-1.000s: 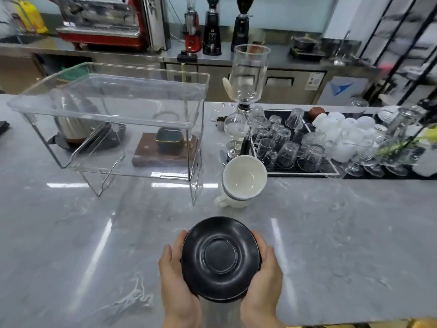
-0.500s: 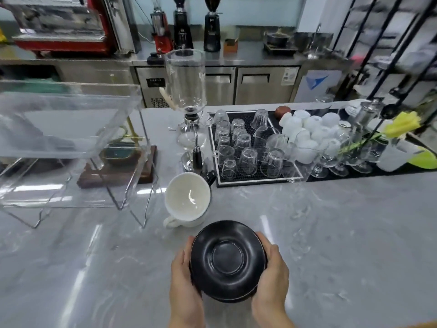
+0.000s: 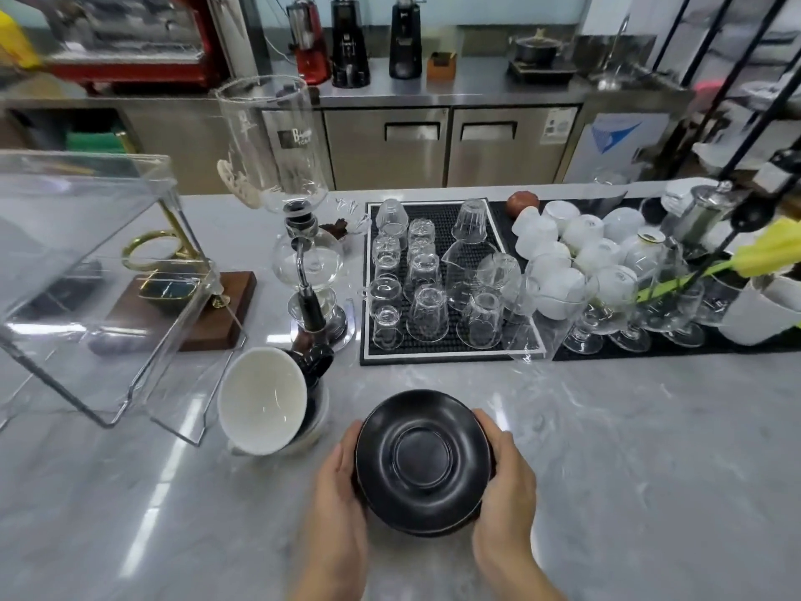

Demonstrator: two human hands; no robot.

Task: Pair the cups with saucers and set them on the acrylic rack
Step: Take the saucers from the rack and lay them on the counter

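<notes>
Over the marble counter point(image 3: 607, 448), left hand point(image 3: 336, 483) and right hand point(image 3: 505, 479) clasping black saucers point(image 3: 422, 459) (stacked), grip curled round the rims

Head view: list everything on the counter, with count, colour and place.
saucers: stack, count unclear, black, front centre, held
cups: stack, count unclear, white, left of saucers
acrylic rack: one, clear, left
siphon brewer: one, glass, behind cups
glasses: many, clear, upturned on black mat
bowls: pile, white, right rear
left hand: grip on saucers' left edge
right hand: grip on right edge
</notes>
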